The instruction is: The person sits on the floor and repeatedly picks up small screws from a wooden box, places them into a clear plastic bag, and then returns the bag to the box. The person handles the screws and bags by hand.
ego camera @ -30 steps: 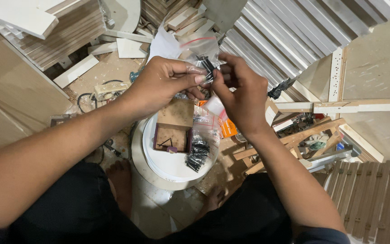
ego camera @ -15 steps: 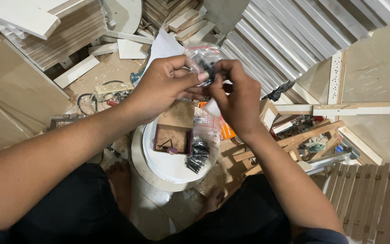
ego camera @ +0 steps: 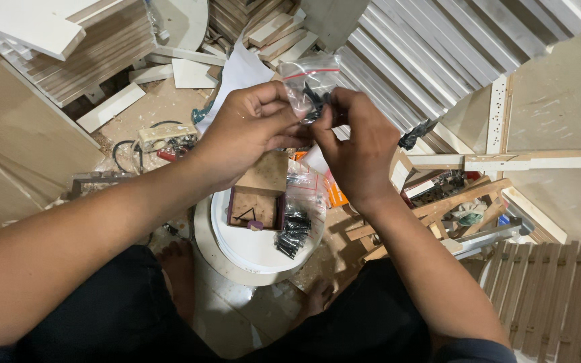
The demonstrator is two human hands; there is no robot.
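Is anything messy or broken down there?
Yes. Sawdust and offcut boards litter the floor, and a cable lies tangled there. Both hands hold a small clear bag; nothing looks spilled from it.

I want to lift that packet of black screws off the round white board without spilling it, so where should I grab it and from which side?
Judging from above: pinch the packet of black screws at its upper end, nearest the small brown wooden box, where the clear plastic looks flatter. Come straight down from above; it lies flat on the round white board, with the box close on its left.
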